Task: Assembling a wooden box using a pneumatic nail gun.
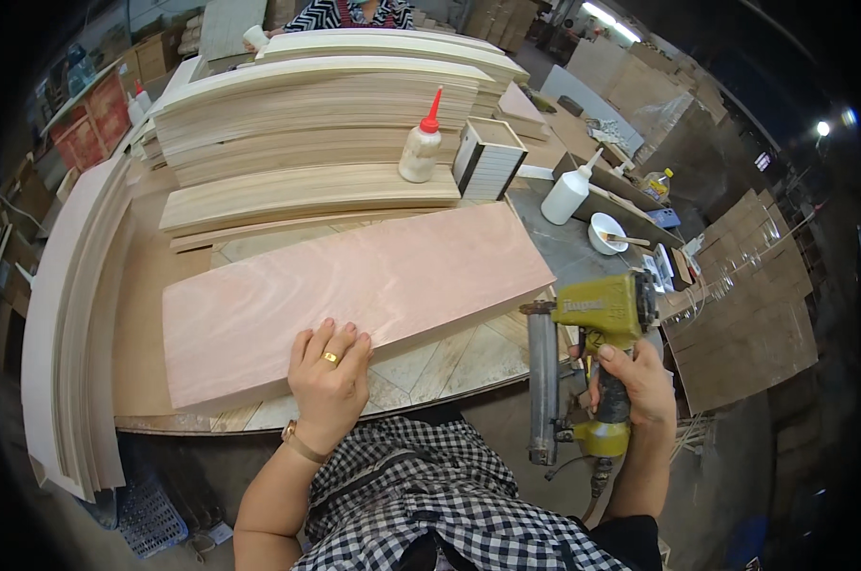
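Note:
A long pale pinkish wooden box-like piece [392, 276] lies at a slant across the near side of the table. My left hand [330, 366] rests on its near edge, fingers extended on the top face; a ring and a bracelet are on this hand and wrist. To the right, off the table edge, my right hand [635, 381] is wrapped round the black grip of a yellow-green air nail gun [597, 309]. The gun's long grey magazine points downward, apart from the wood. A hose fitting hangs from the bottom of its handle.
Stacked wooden boards [316, 114] stand behind the piece, with curved panels [78, 314] at left. Glue bottles [421, 154], a small slatted box [490, 157] and a white bowl [602, 233] with a brush are beyond. Another person's patterned sleeve [316, 17] shows at the far side.

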Motion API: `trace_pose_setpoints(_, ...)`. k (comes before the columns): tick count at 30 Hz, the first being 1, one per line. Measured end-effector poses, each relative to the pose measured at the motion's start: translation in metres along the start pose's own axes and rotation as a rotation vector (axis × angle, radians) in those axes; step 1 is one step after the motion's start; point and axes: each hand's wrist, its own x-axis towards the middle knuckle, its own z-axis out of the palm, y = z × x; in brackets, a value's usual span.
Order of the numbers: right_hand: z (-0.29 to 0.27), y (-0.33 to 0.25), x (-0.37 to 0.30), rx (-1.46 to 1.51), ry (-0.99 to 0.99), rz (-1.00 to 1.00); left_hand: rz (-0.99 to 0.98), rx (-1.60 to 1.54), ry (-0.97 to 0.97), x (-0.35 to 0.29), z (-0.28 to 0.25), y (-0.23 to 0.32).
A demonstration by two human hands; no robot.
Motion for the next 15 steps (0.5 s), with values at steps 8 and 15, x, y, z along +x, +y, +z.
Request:
trace_pose_setpoints(8,0.004,-0.009,0.023,-0.057,0.017,0.086,0.162,0.103,-0.067,-0.007,0.0,-0.013)
trace_pose_setpoints(15,0.004,-0.015,0.036,-0.068,-0.014,0.118,0.195,0.169,-0.126,-0.013,0.0,-0.013)
